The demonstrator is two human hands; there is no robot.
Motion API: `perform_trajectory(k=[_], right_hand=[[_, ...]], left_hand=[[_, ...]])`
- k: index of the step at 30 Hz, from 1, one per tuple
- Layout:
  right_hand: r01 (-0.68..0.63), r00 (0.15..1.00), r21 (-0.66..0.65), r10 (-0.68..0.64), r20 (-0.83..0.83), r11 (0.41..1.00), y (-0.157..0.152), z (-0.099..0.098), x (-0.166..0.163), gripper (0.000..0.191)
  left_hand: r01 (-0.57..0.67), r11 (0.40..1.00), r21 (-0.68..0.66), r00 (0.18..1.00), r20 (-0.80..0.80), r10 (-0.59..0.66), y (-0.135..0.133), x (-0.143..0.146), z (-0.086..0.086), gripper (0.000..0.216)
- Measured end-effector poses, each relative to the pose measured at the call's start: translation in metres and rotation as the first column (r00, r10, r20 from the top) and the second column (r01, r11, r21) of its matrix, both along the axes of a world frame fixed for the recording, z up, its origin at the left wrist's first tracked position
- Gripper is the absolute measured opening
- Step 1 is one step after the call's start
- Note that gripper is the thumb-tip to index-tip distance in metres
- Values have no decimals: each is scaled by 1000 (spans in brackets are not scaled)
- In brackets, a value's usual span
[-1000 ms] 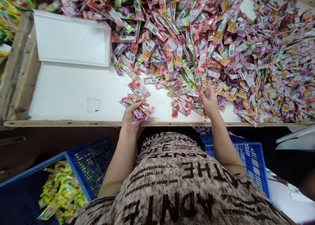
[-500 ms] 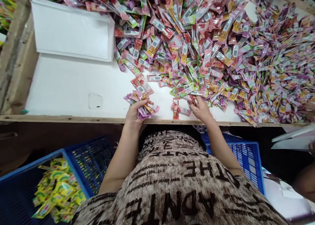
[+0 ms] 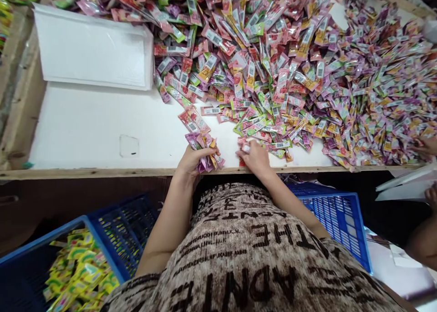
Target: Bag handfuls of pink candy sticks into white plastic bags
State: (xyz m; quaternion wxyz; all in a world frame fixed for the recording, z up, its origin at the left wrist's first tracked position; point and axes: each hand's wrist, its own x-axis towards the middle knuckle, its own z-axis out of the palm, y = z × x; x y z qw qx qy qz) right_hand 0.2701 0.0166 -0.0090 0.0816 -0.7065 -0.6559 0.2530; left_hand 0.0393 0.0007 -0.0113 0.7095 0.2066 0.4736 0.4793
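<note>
My left hand [image 3: 191, 161] is wrapped round a bunch of small candy packets [image 3: 204, 149], mostly purple and pink, fanned out past the thumb just above the table edge. To its right, my right hand [image 3: 256, 158] is low over the white tabletop, fingers pinched on a pink packet [image 3: 242, 142] that they partly cover. A bit of a red packet [image 3: 242, 163] shows beneath those fingers. Two pink-and-red packets [image 3: 194, 120] lie side by side just beyond my left hand. Behind both hands spreads a large heap of similar packets [image 3: 259, 75], with barcodes on many.
White folded sheets [image 3: 94, 48] lie at the back left, beside a wooden side rail [image 3: 23, 98]. Below the table, a blue crate [image 3: 102, 243] with yellow packets [image 3: 80, 271] stands left, another blue crate [image 3: 337, 216] right. Another person's hand [image 3: 426, 145] reaches in at far right.
My right hand has moved left from the heap's edge onto the packets lying near the table edge. The bunch in my left hand has turned more upright. The view has shifted slightly.
</note>
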Motion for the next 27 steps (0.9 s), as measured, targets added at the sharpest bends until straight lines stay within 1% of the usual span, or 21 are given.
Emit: perform_trajectory(k=[1,2,3,4,6,7,8,9,10,12,13,15,16,18,19,21,22,23,25,26,27], right_hand=[[-33,999,-17,34,29,999,0,-1,-8,27],[-58,998,-31,59,20,998,-1,-2,-15,23],[-70,997,-34,69,-42,997,-2,-3,-21,19],[-74,986,-28,69,-152,997,-4,-3,-27,18],[-61,911,13,61,-409,998,-7,-1,-39,24],[-52,865,52,71,-496,997,-9,1,-45,28],[-51,839,106,100,-535,993,-10,4,-50,32],[-61,842,168,141,-521,984,-10,7,-55,36],[-82,868,230,183,-462,970,-9,11,-58,40],[-162,924,314,255,-284,936,-4,17,-60,49],[-213,937,325,287,-200,922,-1,19,-60,53],[-307,933,295,347,-92,905,6,20,-57,56],[-343,925,263,373,-74,902,9,20,-56,56],[-395,901,193,419,-110,898,12,20,-49,57],[-418,884,169,442,-150,893,12,20,-43,58],[-442,856,169,470,-215,881,11,22,-21,55],[-432,859,188,466,-212,882,10,23,-5,50],[-403,881,213,441,-173,890,9,24,14,44],[-303,951,245,309,13,921,6,24,54,34],[-262,963,248,237,126,933,4,23,72,30],[-243,957,247,190,220,938,2,21,88,26]], left_hand=[[25,1000,-1,1000,-16,-25,1,1,1,26],[40,999,-3,999,-26,-40,1,2,2,27],[56,998,-5,998,-23,-56,2,4,2,30],[67,998,0,998,-5,-67,2,6,3,33],[65,998,19,996,64,-66,1,14,4,43],[37,999,33,994,102,-41,0,19,4,47],[3,999,43,991,134,-9,-1,24,3,51],[-32,998,45,988,154,25,-3,28,3,53],[-56,998,43,986,160,48,-5,32,2,55],[-50,998,39,988,145,44,-8,34,1,61],[-28,999,43,992,125,23,-10,35,1,65],[24,998,64,997,69,-29,-10,34,2,75],[50,996,72,998,40,-53,-9,35,4,78],[91,994,59,996,-2,-91,-7,38,8,78],[105,994,43,994,-19,-104,-6,39,11,75],[121,993,1,992,-37,-121,-3,41,16,66],[115,993,-23,993,-35,-116,0,39,18,61],[98,994,-48,995,-25,-99,2,35,18,57],[10,995,-95,1000,10,-9,8,23,16,47],[-49,992,-114,998,28,53,11,15,13,43],[-107,987,-123,993,38,112,14,7,10,40]])
